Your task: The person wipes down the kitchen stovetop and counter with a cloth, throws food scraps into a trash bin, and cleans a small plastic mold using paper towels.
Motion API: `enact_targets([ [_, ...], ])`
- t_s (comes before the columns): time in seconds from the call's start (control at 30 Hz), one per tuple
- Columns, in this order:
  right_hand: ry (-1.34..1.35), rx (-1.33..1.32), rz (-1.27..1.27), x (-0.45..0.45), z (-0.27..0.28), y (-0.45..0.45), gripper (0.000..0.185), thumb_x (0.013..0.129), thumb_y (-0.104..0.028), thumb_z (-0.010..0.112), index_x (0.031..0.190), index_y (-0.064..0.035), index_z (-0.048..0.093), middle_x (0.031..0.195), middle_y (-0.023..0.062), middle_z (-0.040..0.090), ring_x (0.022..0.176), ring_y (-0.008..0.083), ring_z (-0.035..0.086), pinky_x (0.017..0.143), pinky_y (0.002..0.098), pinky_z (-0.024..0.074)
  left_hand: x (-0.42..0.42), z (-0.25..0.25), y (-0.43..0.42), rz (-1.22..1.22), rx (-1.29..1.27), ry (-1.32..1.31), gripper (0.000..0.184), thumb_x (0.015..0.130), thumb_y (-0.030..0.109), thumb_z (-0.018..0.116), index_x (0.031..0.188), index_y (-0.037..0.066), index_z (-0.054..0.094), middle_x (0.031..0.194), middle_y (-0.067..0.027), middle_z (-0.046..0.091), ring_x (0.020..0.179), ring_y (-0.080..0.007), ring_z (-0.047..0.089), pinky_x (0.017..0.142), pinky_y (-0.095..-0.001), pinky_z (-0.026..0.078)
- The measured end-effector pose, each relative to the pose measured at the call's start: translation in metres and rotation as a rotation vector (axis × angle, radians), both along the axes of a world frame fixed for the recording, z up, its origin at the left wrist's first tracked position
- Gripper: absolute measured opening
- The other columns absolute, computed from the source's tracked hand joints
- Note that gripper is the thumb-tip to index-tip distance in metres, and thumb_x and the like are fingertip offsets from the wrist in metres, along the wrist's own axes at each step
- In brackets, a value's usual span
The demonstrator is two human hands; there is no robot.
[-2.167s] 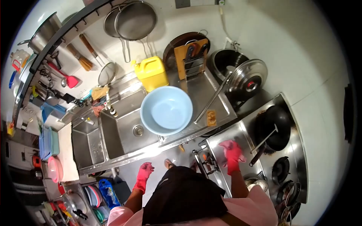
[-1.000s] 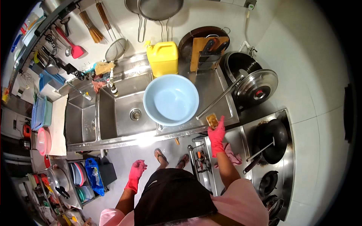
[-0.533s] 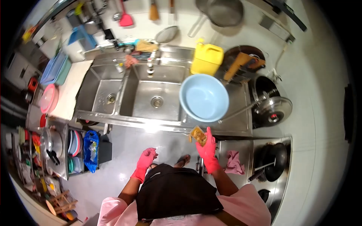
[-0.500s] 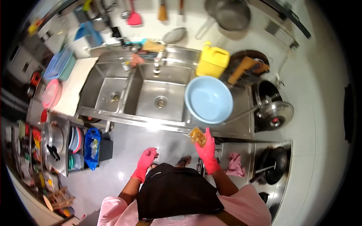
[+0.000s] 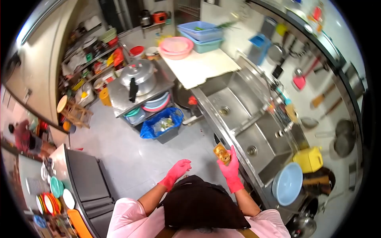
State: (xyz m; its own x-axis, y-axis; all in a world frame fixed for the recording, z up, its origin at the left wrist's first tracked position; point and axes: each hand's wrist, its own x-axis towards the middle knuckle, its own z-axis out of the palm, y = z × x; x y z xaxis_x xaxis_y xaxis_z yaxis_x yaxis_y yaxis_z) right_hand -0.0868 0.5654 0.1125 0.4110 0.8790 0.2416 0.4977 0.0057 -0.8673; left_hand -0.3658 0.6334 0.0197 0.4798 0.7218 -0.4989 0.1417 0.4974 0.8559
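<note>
Moved from the right end of the counter is one small rectangular see-through container with yellow-brown contents [image 5: 221,154]: in the earliest frame it lay near the front edge of the stainless-steel sink counter [image 5: 226,135], and now it is in the right hand [image 5: 229,166], which wears a pink rubber glove. Fingers of this hand are gripping the container at its end nearer to the person, and they keep it tilted, just outside the front edge of the counter, beside the sink bowls. Left hand [image 5: 177,170], in a matching pink glove, stays in front of the body as before; its fingers are loosely bent and hold nothing. Whole view has turned to the person's left, so the round light-blue plastic basin [image 5: 287,182] and the yellow plastic jerrycan [image 5: 311,159] now appear at the lower right, yet both remain at the same end of the counter. Well ahead of the left hand, a dark grey bin with a blue plastic bag [image 5: 147,129] stands at the near edge of a low steel table [image 5: 117,95], which carries a silver lidded pot with black handle [image 5: 145,81].
</note>
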Motion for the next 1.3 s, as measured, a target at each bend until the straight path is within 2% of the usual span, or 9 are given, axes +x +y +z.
enact_targets([
  [0.23, 0.057, -0.084, 0.269, -0.072, 0.005, 0.138, 0.095, 0.072, -0.01, 0.084, 0.153, -0.0042, 0.036, 0.129, 0.0193, 0.061, 0.116, 0.0303, 0.062, 0.098, 0.0377, 0.05, -0.107, 0.008, 0.023, 0.279, -0.044, 0.145, 0.034, 0.097, 0.02, 0.057, 0.126, 0.003, 0.059, 0.105, -0.0093, 0.071, 0.096, -0.0167, 0.065, 0.086, -0.0309, 0.05],
  [0.33, -0.019, -0.095, 0.367, -0.094, -0.015, 0.195, 0.095, 0.072, -0.007, 0.085, 0.154, -0.0051, 0.036, 0.12, 0.0112, 0.061, 0.11, 0.0232, 0.061, 0.097, 0.0356, 0.0493, -0.128, 0.015, 0.032, 0.349, -0.06, 0.212, 0.036, 0.097, 0.021, 0.056, 0.128, 0.003, 0.059, 0.106, -0.0104, 0.071, 0.096, -0.017, 0.065, 0.087, -0.0314, 0.05],
  [0.47, -0.071, -0.237, 0.47, -0.119, -0.051, 0.269, 0.098, 0.072, -0.014, 0.084, 0.156, -0.0095, 0.033, 0.129, 0.0207, 0.061, 0.117, 0.0378, 0.06, 0.1, 0.0444, 0.0485, -0.14, 0.016, 0.057, 0.428, -0.126, 0.24, 0.037, 0.098, 0.021, 0.055, 0.129, 0.002, 0.059, 0.109, -0.0119, 0.071, 0.098, -0.0185, 0.067, 0.089, -0.0323, 0.051],
  [0.67, -0.195, -0.345, 0.631, -0.15, -0.15, 0.384, 0.102, 0.073, -0.018, 0.082, 0.158, -0.0102, 0.026, 0.131, 0.0195, 0.061, 0.118, 0.0404, 0.058, 0.098, 0.0467, 0.049, -0.134, 0.004, 0.115, 0.622, -0.253, 0.257, 0.036, 0.1, 0.021, 0.055, 0.129, 0.001, 0.059, 0.106, -0.0132, 0.072, 0.097, -0.0193, 0.067, 0.088, -0.0318, 0.052],
  [0.83, -0.126, -0.914, 0.606, -0.198, -0.247, 0.485, 0.112, 0.068, -0.033, 0.084, 0.158, -0.0086, 0.022, 0.128, 0.0248, 0.062, 0.115, 0.0412, 0.061, 0.094, 0.0457, 0.0511, -0.132, -0.047, 0.162, 0.748, -0.401, 0.2, 0.035, 0.1, 0.021, 0.055, 0.129, 0.001, 0.059, 0.106, -0.013, 0.072, 0.096, -0.0192, 0.068, 0.087, -0.0314, 0.053],
  [0.97, -0.025, -0.93, 0.463, -0.237, -0.356, 0.523, 0.122, 0.056, -0.037, 0.091, 0.155, -0.006, 0.027, 0.119, 0.0219, 0.068, 0.111, 0.039, 0.065, 0.095, 0.0424, 0.0522, -0.127, -0.111, 0.212, 0.843, -0.506, 0.113, 0.034, 0.101, 0.021, 0.055, 0.128, 0.001, 0.058, 0.104, -0.0136, 0.072, 0.09, -0.0186, 0.069, 0.082, -0.03, 0.054],
  [1.1, 0.421, -0.986, 0.567, -0.246, -0.429, 0.562, 0.092, 0.06, -0.024, 0.09, 0.137, -0.0045, 0.046, 0.119, 0.0163, 0.066, 0.106, 0.0304, 0.066, 0.089, 0.0398, 0.0531, -0.128, -0.203, 0.287, 0.903, -0.604, 0.055, 0.035, 0.101, 0.025, 0.058, 0.127, 0.001, 0.058, 0.101, -0.0122, 0.072, 0.085, -0.019, 0.07, 0.075, -0.029, 0.055],
  [1.2, 0.508, -1.373, 0.533, -0.25, -0.412, 0.593, 0.082, 0.067, -0.021, 0.087, 0.137, -0.0076, 0.047, 0.117, 0.0112, 0.066, 0.101, 0.0225, 0.066, 0.074, 0.0357, 0.0555, -0.127, -0.261, 0.348, 0.916, -0.659, -0.006, 0.044, 0.098, 0.04, 0.062, 0.126, 0.006, 0.06, 0.105, -0.007, 0.071, 0.091, -0.0186, 0.067, 0.082, -0.0327, 0.053],
  [1.3, 0.681, -1.325, 0.569, -0.25, -0.414, 0.594, 0.075, 0.077, -0.025, 0.082, 0.14, -0.008, 0.045, 0.112, 0.0105, 0.068, 0.091, 0.0196, 0.069, 0.071, 0.0339, 0.0558, -0.129, -0.316, 0.387, 0.869, -0.694, -0.115, 0.057, 0.093, 0.06, 0.063, 0.126, 0.014, 0.06, 0.113, -0.003, 0.068, 0.1, -0.017, 0.064, 0.086, -0.0343, 0.051],
])
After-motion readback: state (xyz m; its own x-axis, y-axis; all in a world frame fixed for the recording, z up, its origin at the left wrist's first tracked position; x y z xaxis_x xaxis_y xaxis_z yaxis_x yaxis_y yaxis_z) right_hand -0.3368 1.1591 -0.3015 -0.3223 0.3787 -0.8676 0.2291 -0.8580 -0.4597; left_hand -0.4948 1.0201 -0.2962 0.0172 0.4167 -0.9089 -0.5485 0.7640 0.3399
